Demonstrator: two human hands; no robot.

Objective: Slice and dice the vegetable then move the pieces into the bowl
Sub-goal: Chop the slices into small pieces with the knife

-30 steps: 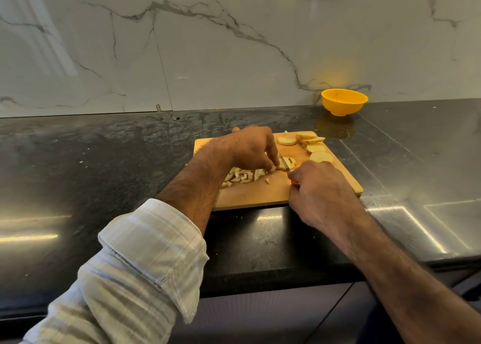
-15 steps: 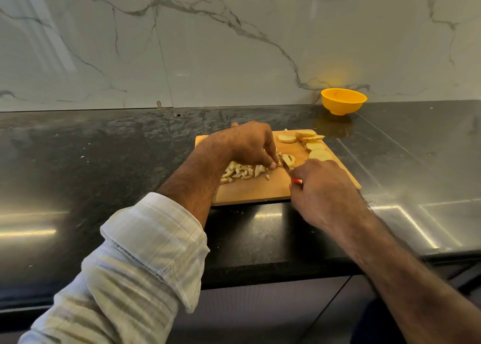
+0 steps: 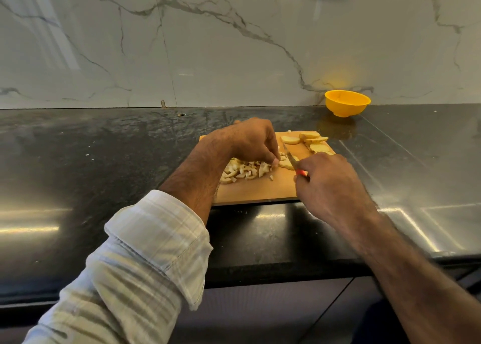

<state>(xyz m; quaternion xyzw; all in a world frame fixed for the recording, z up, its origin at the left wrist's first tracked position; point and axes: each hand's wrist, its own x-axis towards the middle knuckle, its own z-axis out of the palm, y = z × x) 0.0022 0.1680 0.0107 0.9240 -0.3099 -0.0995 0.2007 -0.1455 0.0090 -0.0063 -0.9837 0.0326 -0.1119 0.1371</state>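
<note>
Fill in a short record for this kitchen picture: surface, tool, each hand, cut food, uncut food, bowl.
surface: wooden cutting board on dark countertop
tool: red-handled knife
right hand: grips the knife
left hand: fingertips steady the slice being cut
cut food: diced pieces, mid-board
uncut food: round slices, far right of board
bowl: yellow bowl, by the wall

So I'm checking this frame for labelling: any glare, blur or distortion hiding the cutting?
Head view: glare streaks on the black countertop either side, none on the cutting board; wide-angle bending at the edges; knife and diced pieces small, slightly soft; yellow bowl tints the wall.
</note>
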